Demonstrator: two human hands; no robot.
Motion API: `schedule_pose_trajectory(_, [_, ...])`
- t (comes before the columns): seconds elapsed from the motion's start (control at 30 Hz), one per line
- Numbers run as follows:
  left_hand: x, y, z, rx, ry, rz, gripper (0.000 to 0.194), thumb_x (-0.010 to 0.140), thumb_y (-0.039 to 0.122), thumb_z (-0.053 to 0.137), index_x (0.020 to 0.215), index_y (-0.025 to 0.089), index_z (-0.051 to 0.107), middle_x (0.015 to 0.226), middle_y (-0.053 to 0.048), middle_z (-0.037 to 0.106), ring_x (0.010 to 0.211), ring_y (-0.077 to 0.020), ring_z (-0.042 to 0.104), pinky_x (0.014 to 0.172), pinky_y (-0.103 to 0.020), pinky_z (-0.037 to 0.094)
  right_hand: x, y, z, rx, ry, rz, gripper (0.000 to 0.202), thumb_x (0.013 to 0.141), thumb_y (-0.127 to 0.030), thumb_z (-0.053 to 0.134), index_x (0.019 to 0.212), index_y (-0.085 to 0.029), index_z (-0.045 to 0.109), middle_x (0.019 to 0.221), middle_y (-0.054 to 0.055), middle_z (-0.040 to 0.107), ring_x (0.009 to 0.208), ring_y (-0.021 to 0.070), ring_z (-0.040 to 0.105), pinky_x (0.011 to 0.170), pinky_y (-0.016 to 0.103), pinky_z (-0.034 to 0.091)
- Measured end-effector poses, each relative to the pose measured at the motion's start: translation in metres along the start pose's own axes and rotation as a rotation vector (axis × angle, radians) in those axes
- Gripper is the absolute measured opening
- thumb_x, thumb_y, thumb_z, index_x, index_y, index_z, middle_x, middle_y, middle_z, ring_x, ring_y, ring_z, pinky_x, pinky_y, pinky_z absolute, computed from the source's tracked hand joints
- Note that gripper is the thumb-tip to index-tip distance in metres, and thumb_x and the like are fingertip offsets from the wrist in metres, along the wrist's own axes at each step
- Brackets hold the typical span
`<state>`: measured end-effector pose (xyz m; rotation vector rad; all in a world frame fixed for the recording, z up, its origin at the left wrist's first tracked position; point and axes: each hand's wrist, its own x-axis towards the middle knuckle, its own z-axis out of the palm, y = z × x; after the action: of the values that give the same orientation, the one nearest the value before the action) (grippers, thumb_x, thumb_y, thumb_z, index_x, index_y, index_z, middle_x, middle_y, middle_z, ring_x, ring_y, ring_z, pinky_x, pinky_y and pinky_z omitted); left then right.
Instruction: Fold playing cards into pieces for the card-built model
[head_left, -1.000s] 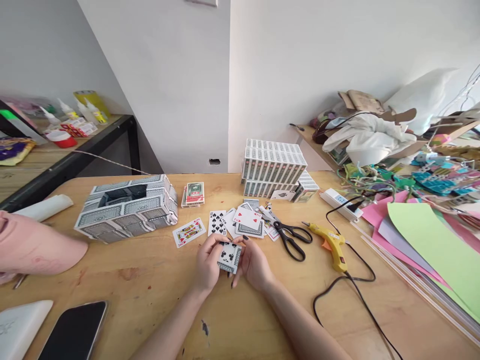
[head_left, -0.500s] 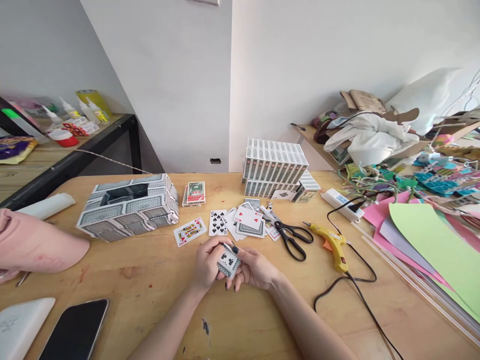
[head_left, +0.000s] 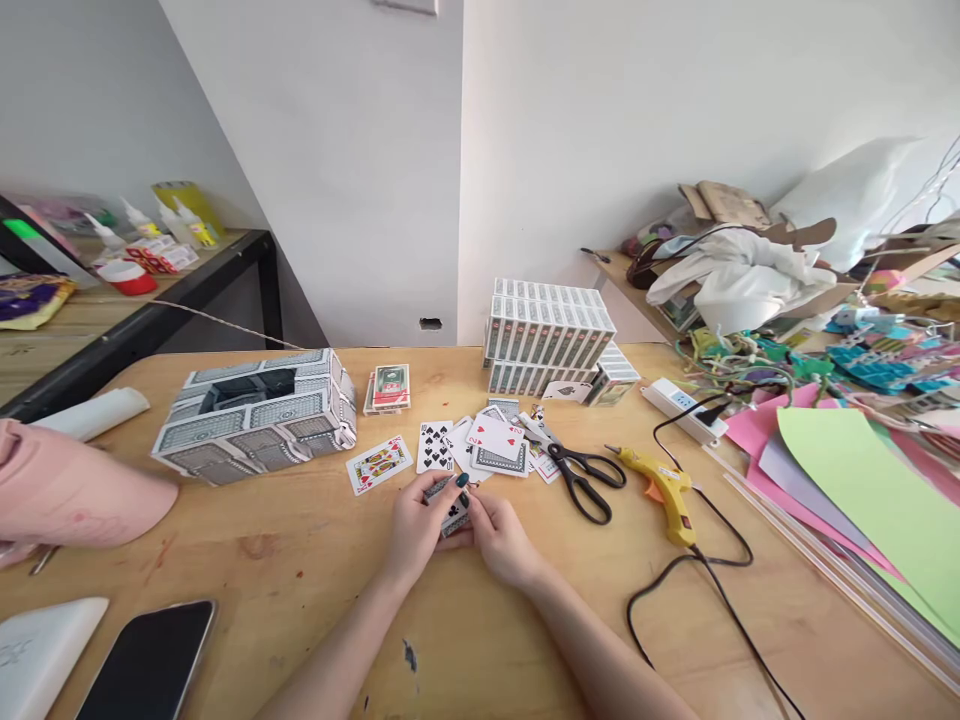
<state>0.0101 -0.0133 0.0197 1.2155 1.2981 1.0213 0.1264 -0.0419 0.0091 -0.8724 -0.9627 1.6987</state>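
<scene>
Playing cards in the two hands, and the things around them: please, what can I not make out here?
- Head view: playing cards, full faces and count; fingers of left hand and right hand hide them.
- Head view: several faces in the card pile; overlapping cards hide them.
- Head view: smartphone, near end; bottom edge cuts it off.
- Head view: lettering on card boxes; too small.

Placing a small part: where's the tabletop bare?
Bare: between phone and left forearm; between left and right forearm; a smaller patch between right forearm and glue gun.
Crowded: loose cards and scissors beyond the hands; right side, under paper and power strip.
</scene>
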Motion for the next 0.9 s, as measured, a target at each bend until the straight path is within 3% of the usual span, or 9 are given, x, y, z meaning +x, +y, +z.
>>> schedule_pose_trajectory(0.2, [0.0022,-0.0068,-0.0009,-0.051,-0.015,0.002,0.029,0.074,0.045,0.06,0.077,0.016,0.066,0.074,-0.004,0.068,0.07,-0.0179,0.061,0.062,-0.024,0.046,0.0003,-0.0001,-0.0021,0.004,-0.049,-0.003,0.034,0.083,-0.047,0.052,0.095,-0.016,0.062,0.1,0.006,0.061,0.09,0.0218,0.062,0.07,0.035,0.057])
schedule_pose_trajectory(0.53, [0.0019,-0.0019,0.0005,-0.09,0.008,-0.01,0.03,0.072,0.044,0.059,0.069,0.015,0.064,0.067,-0.003,0.067,0.062,-0.0168,0.06,0.057,-0.024,0.046,0.0007,-0.0057,-0.0021,0.071,-0.046,0.102,0.042,0.076,-0.051,0.06,0.086,-0.011,0.067,0.086,0.009,0.066,0.08,0.022,0.065,0.068,0.037,0.057])
schedule_pose_trajectory(0.7, [-0.0023,-0.0004,0.0,0.161,0.056,0.155,0.028,0.079,0.042,0.054,0.072,0.017,0.066,0.064,-0.001,0.066,0.058,-0.0148,0.057,0.053,-0.022,0.043,0.0019,-0.0045,-0.001,0.141,0.04,0.171,0.04,0.074,-0.051,0.06,0.077,-0.012,0.067,0.069,0.007,0.066,0.073,0.0218,0.064,0.066,0.037,0.055])
schedule_pose_trajectory(0.9, [-0.0068,-0.0033,0.0012,0.466,0.134,0.435,0.024,0.083,0.033,0.049,0.072,0.018,0.064,0.064,-0.003,0.066,0.058,-0.0135,0.058,0.059,-0.022,0.043,0.0024,-0.0029,0.0033,-0.077,0.17,0.057,0.039,0.076,-0.049,0.054,0.06,-0.014,0.059,0.055,0.001,0.055,0.058,0.0144,0.053,0.053,0.026,0.048])
